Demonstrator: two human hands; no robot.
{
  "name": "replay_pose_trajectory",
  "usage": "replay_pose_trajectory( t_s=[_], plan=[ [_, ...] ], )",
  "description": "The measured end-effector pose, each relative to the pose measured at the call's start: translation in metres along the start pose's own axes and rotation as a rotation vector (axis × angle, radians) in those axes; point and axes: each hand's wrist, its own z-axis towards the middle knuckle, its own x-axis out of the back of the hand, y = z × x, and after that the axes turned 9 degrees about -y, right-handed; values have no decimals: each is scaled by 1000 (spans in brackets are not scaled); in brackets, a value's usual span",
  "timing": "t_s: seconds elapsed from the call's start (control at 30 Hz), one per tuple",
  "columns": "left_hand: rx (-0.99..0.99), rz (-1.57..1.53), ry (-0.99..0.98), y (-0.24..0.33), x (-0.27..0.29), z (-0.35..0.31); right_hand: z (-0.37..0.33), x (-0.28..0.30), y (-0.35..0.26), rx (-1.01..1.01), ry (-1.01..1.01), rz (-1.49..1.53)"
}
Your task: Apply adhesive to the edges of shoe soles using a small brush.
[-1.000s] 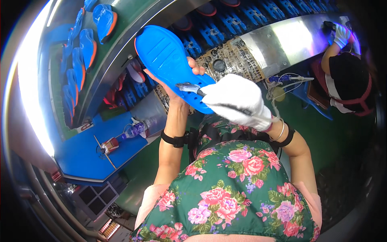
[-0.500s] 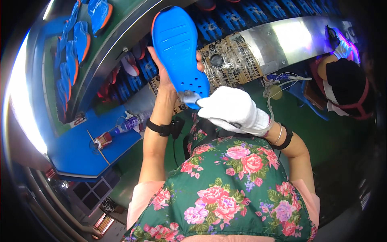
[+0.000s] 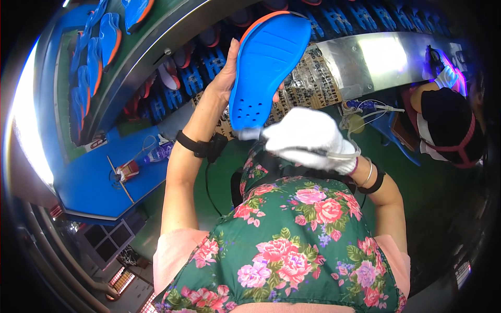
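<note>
My left hand (image 3: pixel 228 73) holds a blue shoe sole (image 3: pixel 269 65) with an orange rim, raised upright in front of me, its toe pointing up and right. Small round holes show near its lower heel end. My right hand (image 3: pixel 308 138), in a white glove, is closed around a small grey tool (image 3: pixel 248 134) whose tip touches the sole's lower edge. A black band sits on each wrist. My flowered green apron fills the lower part of the view.
A green conveyor (image 3: pixel 151 41) at upper left carries several blue soles (image 3: pixel 96 57). Blue racks (image 3: pixel 201 78) and a shiny metal surface (image 3: pixel 376 62) lie ahead. A blue table (image 3: pixel 94 182) holds a bottle (image 3: pixel 154 155). A co-worker (image 3: pixel 446 122) in dark clothes and white gloves works at the right.
My left hand has turned the sole from lying tilted to the left to standing upright and leaning right. My gloved right hand stayed at its lower end with the tool.
</note>
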Motion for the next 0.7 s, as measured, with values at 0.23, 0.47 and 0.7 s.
replay_pose_trajectory(
  t_s=[0.23,0.47,0.7],
  plan=[
    [-31,47,66,-3,-2,1,-11,3,4,-316,92,405],
    [-301,200,367,-63,-19,10,0,34,4,-404,426,13],
    [-153,479,478,-82,-19,-20,-9,39,-2,-400,317,-116]
  ],
)
